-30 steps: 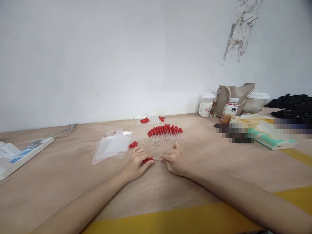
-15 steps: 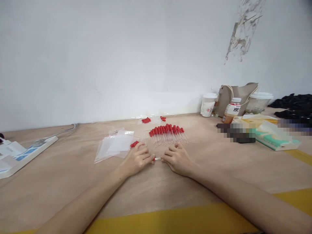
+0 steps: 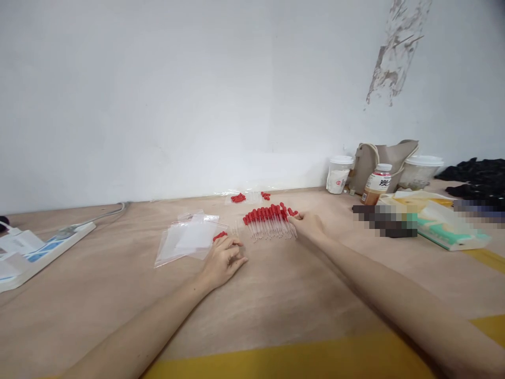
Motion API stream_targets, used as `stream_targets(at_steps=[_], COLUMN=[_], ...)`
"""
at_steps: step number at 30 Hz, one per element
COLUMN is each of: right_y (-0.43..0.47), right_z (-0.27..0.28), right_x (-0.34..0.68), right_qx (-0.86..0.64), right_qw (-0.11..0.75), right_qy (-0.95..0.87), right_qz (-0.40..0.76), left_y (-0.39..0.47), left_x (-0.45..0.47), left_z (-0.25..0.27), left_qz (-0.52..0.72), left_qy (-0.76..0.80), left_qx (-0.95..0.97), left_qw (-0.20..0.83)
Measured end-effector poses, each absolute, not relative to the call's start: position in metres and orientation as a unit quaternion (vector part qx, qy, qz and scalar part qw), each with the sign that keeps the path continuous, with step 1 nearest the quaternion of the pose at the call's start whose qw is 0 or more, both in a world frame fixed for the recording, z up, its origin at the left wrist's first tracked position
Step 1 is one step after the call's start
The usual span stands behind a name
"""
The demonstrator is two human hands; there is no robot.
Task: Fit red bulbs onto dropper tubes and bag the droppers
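Many slim clear droppers with red rubber bulbs lie side by side in a row (image 3: 262, 218), bulbs towards the wall. My right hand (image 3: 310, 225) is at the row's right end, thumb and finger pinched on a dropper whose shaft they partly hide. My left hand (image 3: 224, 259) rests on the table, empty, thumb apart from its curled fingers. Just beyond its knuckles is a small heap of loose red bulbs (image 3: 220, 236). A few clear tubes (image 3: 235, 228) lie between that hand and the row.
Clear zip bags (image 3: 185, 237) lie left of centre. Bags with red bulbs (image 3: 238, 198) lie by the wall. A power strip (image 3: 51, 250) sits at left. To the right stand a lidded cup (image 3: 338, 176), a bottle (image 3: 377, 184), a grey bag (image 3: 357, 171) and a tissue pack (image 3: 453, 229).
My right hand has moved away from my left, rightward and forward to the row's right end, with the dropper. The left hand has let go of it and stays near the bulbs.
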State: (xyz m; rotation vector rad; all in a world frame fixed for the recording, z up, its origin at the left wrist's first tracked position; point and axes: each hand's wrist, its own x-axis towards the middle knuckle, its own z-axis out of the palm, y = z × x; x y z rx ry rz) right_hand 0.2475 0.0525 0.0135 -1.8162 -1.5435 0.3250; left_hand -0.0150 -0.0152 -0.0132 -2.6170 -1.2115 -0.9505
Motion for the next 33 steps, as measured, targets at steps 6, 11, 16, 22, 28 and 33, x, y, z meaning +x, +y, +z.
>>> stream_targets(at_steps=[6, 11, 16, 22, 28, 33], right_y=[0.073, 0.074, 0.073, 0.067, 0.045, 0.041], right_z=[0.001, -0.007, -0.009, -0.007, 0.002, 0.002], right_x=[0.241, 0.243, 0.245, 0.243, 0.207, 0.154], right_qx=[-0.73, -0.724, -0.72, -0.711, -0.592, -0.552], right_qw=[0.36, 0.35, 0.336, 0.35, 0.347, 0.269], right_qy=[-0.57, -0.587, -0.601, -0.608, -0.728, -0.789], right_qz=[0.111, 0.093, 0.09, 0.052, -0.01, -0.009], left_y=[-0.019, -0.02, -0.021, -0.02, -0.015, -0.003], left_x=[-0.012, -0.011, -0.011, -0.011, -0.017, -0.037], left_z=[-0.01, -0.008, -0.006, -0.007, -0.006, -0.005], left_qz=[-0.328, -0.319, -0.308, -0.308, -0.308, -0.289], left_qy=[-0.39, -0.388, -0.398, -0.427, -0.523, -0.587], left_qx=[-0.858, -0.864, -0.863, -0.843, -0.777, -0.725], left_qw=[0.059, 0.04, 0.049, 0.112, 0.166, 0.215])
